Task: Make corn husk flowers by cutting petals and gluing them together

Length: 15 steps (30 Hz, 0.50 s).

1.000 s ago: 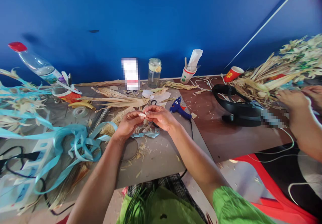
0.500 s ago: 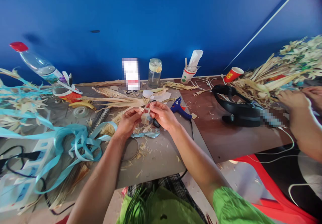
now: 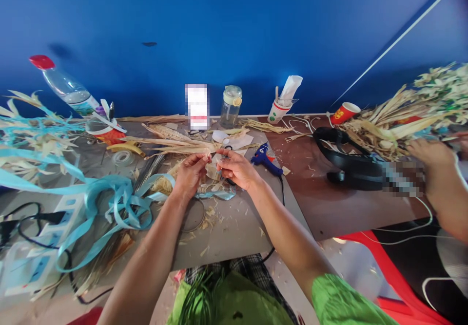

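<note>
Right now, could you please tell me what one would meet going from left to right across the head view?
Red-capped bottle, clear tape roll, left hand, right hand, blue glue gun, black headset-like device, co-worker's hand.

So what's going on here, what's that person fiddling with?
Someone is working with two bare hands at a messy table. The left hand pinches a small pale piece in its fingertips. The right hand is close beside it; whether it grips anything is too small to tell. Dried husks lie just beyond, blue ribbon to the left, and a blue glue gun to the right.
</note>
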{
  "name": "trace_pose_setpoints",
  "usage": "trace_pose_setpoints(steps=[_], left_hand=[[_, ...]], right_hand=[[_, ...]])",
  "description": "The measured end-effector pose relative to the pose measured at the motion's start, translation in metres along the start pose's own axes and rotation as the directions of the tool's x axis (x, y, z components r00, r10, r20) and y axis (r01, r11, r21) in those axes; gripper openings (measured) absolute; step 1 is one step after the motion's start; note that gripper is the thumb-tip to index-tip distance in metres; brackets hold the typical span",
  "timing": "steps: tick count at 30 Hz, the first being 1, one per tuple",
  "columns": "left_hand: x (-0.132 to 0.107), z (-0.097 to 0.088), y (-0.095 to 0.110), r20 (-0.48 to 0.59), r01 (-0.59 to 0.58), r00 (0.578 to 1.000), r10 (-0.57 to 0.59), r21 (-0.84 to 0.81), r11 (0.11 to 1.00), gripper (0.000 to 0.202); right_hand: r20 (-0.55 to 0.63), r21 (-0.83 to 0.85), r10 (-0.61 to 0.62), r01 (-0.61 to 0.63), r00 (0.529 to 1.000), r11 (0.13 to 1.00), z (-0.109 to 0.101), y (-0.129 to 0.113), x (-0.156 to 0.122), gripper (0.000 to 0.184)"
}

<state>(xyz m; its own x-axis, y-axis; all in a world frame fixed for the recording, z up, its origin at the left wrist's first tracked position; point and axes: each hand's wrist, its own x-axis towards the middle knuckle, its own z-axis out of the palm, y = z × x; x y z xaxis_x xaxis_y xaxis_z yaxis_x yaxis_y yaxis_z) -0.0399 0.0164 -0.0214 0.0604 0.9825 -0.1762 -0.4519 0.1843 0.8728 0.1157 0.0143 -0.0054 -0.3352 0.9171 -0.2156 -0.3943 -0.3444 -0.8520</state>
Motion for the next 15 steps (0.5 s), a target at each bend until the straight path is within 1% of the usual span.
trace_pose_setpoints(steps=[3,9,15], left_hand=[[0.0005,0.0006,-0.0006,-0.012,0.006,1.000,-0.005,0.053,0.999,0.026],[0.0007,-0.0014,-0.0040,0.030,0.014,0.999,-0.018,0.141,0.990,0.025],[-0.0014,0.0003,-0.0055,0.080,0.030,0.996,-0.044,0.164,0.986,0.028]], right_hand=[[-0.047,-0.095,-0.035,0.031,0.998,0.995,0.0012,0.0022,0.0003,0.056],[-0.081,-0.255,-0.053,0.031,0.995,0.966,-0.0011,0.0040,0.0007,0.061],[-0.107,-0.293,-0.050,0.016,0.993,0.956,-0.0009,0.0013,0.0005,0.060]])
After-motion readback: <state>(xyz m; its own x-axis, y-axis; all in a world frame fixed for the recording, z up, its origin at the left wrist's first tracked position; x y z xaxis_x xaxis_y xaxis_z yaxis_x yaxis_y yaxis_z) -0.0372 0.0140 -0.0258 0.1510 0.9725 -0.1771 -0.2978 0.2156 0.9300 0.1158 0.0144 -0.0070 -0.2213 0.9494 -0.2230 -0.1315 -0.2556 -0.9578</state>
